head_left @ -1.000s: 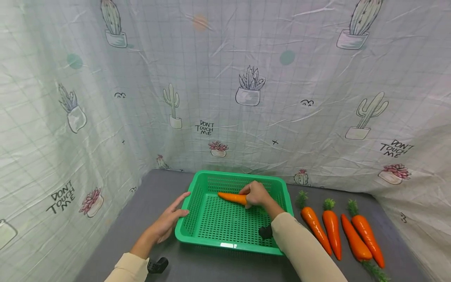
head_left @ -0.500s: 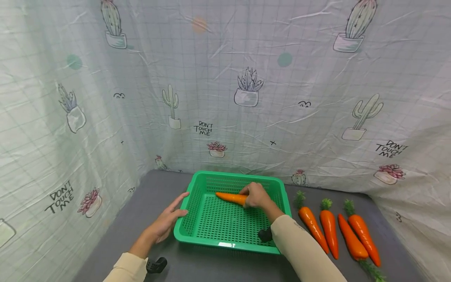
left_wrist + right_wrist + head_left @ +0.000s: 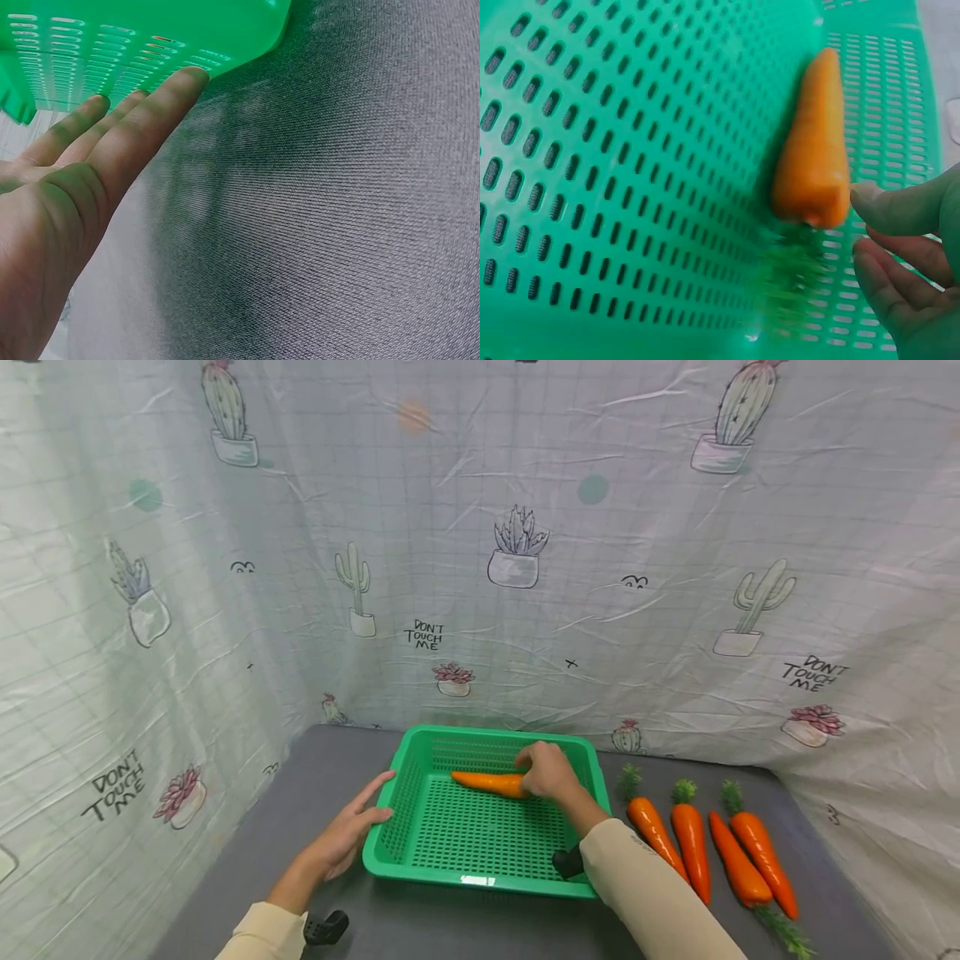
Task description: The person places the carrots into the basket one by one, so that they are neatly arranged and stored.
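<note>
A green perforated basket [image 3: 390, 860] stands on the grey table. An orange carrot [image 3: 486, 783] lies on its floor toward the far side, with its tip pointing left. My right hand [image 3: 543, 772] hovers at the carrot's thick end. In the right wrist view the carrot [image 3: 814, 150] rests on the basket floor [image 3: 630, 187], and my right hand [image 3: 871, 234] has loosely parted fingers with one fingertip [image 3: 866, 199] beside the cut end. My left hand [image 3: 377, 796] lies flat on the table, its straight fingers [image 3: 150, 105] against the basket's left wall [image 3: 150, 30].
Several more orange carrots [image 3: 690, 847] with green tops lie side by side on the table to the right of the basket. Cactus-print cloth [image 3: 525, 568] walls off the back and both sides. Bare grey table [image 3: 337, 225] stretches left of and in front of the basket.
My right hand's fingers have loosened from the carrot, which now lies on the basket floor. The left hand has stayed against the basket. The head view has shifted slightly.
</note>
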`<state>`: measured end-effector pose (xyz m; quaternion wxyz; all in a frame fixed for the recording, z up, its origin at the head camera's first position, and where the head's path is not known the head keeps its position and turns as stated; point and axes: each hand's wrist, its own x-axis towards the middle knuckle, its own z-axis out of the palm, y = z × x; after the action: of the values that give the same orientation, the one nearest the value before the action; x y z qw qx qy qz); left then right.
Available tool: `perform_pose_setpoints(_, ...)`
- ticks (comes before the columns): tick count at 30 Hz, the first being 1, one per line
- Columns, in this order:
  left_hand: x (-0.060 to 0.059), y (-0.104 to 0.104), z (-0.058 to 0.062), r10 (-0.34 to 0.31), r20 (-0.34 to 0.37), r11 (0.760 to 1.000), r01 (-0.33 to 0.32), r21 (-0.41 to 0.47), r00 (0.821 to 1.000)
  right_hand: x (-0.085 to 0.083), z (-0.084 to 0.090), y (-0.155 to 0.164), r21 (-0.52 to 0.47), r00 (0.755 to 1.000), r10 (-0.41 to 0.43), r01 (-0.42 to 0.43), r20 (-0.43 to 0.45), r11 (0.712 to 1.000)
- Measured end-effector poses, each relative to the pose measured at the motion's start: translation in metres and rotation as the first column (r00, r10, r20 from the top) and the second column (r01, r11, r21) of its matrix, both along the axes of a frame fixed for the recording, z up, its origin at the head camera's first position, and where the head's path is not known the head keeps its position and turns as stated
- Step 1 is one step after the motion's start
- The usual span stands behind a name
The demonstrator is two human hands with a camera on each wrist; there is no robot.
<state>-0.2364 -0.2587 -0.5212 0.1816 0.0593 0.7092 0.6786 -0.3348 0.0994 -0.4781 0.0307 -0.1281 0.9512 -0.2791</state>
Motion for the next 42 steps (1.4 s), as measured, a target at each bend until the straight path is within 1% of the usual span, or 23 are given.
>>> perform_pose_setpoints(5, -0.001, 0.001, -0.002, 0.033, 0.016, 0.999, -0.032, -0.028, 0.999, 0.004, 0.011, 0.009, -0.097, 0.999, -0.035, 0.036, 0.012, 0.995)
perform_pose_setpoints(11, 0.0, 0.002, 0.0, 0.039, 0.03, 0.999, -0.038, -0.028, 0.999, 0.01, 0.024, 0.021, -0.209, 0.998, -0.051, 0.06, 0.048, 0.976)
perform_pose_setpoints(13, 0.0, 0.003, 0.0, 0.032, 0.038, 0.999, -0.031, -0.017, 0.999, 0.012, 0.026, 0.024, -0.247, 0.996, -0.05, 0.066, 0.067, 0.967)
perform_pose_setpoints(17, 0.001, 0.002, 0.0, 0.018, 0.035, 1.0, -0.018, -0.004, 0.999, 0.015, 0.03, 0.032, -0.318, 0.994, -0.038, 0.07, 0.106, 0.946)
perform_pose_setpoints(20, 0.0, 0.002, -0.001, 0.018, 0.029, 1.0, -0.018, -0.005, 0.999, 0.017, 0.033, 0.04, -0.359, 0.989, -0.039, 0.089, 0.145, 0.929)
perform_pose_setpoints(22, -0.001, 0.001, -0.002, 0.017, 0.027, 1.0, -0.017, -0.005, 0.999, 0.018, 0.035, 0.046, -0.373, 0.986, -0.043, 0.101, 0.16, 0.922)
perform_pose_setpoints(27, -0.002, 0.001, -0.003, 0.018, 0.03, 1.0, -0.018, -0.01, 0.999, 0.023, 0.044, 0.062, -0.373, 0.985, -0.046, 0.106, 0.165, 0.922)
perform_pose_setpoints(32, -0.003, 0.003, -0.003, 0.052, 0.033, 0.998, -0.051, -0.034, 0.998, 0.03, 0.052, 0.079, -0.4, 0.986, -0.025, 0.091, 0.167, 0.912)
perform_pose_setpoints(34, -0.002, 0.004, -0.003, 0.062, 0.028, 0.997, -0.061, -0.042, 0.998, 0.032, 0.053, 0.085, -0.396, 0.987, -0.029, 0.089, 0.156, 0.914)
perform_pose_setpoints(36, -0.002, 0.004, -0.002, 0.059, 0.021, 0.997, -0.058, -0.043, 0.998, 0.034, 0.054, 0.09, -0.396, 0.989, -0.032, 0.087, 0.142, 0.914)
perform_pose_setpoints(39, -0.002, 0.005, -0.002, 0.051, 0.022, 0.998, -0.05, -0.039, 0.998, 0.037, 0.053, 0.098, -0.391, 0.991, -0.036, 0.084, 0.127, 0.916)
perform_pose_setpoints(42, -0.002, 0.005, -0.001, 0.063, 0.029, 0.997, -0.062, -0.038, 0.998, 0.039, 0.051, 0.105, -0.399, 0.991, -0.032, 0.082, 0.129, 0.913)
